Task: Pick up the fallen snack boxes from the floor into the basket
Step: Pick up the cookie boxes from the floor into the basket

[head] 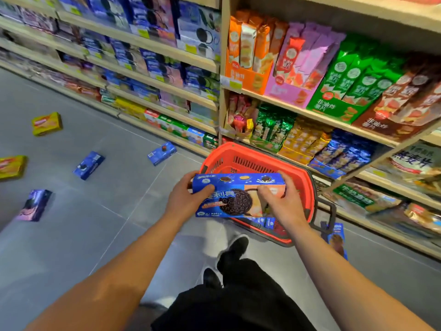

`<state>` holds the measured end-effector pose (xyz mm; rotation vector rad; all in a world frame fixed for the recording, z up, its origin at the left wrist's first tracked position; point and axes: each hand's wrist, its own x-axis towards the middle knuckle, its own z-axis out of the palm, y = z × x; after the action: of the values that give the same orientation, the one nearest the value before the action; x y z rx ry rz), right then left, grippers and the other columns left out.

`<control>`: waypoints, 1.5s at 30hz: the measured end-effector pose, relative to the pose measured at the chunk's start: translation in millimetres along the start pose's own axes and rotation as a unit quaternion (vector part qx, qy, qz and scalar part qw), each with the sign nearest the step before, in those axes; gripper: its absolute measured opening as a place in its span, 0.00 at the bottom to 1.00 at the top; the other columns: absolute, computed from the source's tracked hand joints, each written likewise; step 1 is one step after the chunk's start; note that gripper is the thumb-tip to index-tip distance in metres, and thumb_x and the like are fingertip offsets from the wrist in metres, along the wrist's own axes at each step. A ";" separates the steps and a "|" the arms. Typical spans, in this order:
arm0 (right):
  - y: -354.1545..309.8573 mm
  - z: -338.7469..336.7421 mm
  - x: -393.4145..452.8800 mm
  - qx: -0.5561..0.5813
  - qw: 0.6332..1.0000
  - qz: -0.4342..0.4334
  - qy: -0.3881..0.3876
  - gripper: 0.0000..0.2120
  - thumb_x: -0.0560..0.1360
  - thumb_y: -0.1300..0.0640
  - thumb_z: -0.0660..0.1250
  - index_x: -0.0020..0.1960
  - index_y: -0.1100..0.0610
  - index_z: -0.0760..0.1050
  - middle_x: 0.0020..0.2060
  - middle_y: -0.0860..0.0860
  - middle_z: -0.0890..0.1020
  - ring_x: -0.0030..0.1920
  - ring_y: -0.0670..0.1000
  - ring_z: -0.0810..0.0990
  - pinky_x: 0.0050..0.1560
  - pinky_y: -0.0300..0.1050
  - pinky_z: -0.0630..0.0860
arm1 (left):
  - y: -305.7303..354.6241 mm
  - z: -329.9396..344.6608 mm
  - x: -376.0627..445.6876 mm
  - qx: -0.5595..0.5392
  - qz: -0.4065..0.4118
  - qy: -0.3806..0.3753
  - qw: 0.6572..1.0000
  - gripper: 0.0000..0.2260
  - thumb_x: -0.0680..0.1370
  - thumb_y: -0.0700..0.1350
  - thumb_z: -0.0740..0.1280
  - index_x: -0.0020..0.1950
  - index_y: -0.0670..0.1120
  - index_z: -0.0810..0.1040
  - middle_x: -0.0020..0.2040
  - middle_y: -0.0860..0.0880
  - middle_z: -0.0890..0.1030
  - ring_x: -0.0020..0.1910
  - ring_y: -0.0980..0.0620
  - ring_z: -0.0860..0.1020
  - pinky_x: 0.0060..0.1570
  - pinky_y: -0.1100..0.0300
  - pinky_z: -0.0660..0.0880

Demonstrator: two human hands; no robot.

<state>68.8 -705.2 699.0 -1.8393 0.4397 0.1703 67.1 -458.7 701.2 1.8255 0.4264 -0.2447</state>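
A large blue cookie box (pixel 235 194) hangs over the red basket (pixel 253 155), held at both ends. My left hand (pixel 186 193) grips its left end and my right hand (pixel 280 199) grips its right end. The basket stands on the floor by the shelf, and blue packs show inside it under the held box. Fallen boxes lie on the grey floor to the left: two yellow ones (pixel 47 123) (pixel 10 166), two blue ones (pixel 88 164) (pixel 161 153) and a purple one (pixel 34 204). Another blue box (pixel 336 237) lies right of the basket.
Stocked snack shelves (pixel 334 120) run along the right and the back left, close behind the basket. The basket's black handle (pixel 330 212) hangs down on its right side. My dark-trousered legs and black shoes (pixel 235 247) stand just in front of the basket.
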 end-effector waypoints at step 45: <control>83.4 288.5 186.9 0.381 0.621 0.353 0.587 0.20 0.64 0.54 0.75 0.54 0.42 0.76 0.48 0.47 0.85 0.46 0.46 0.83 0.53 0.48 0.80 | -8.9 179.5 435.5 0.506 0.199 -0.625 0.560 0.31 0.68 0.46 0.77 0.69 0.45 0.70 0.56 0.48 0.80 0.46 0.59 0.78 0.48 0.73 0.71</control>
<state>238.8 -493.3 472.5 -0.5836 1.8283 -0.6784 469.2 -556.7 476.2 2.1280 -1.4235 -1.5793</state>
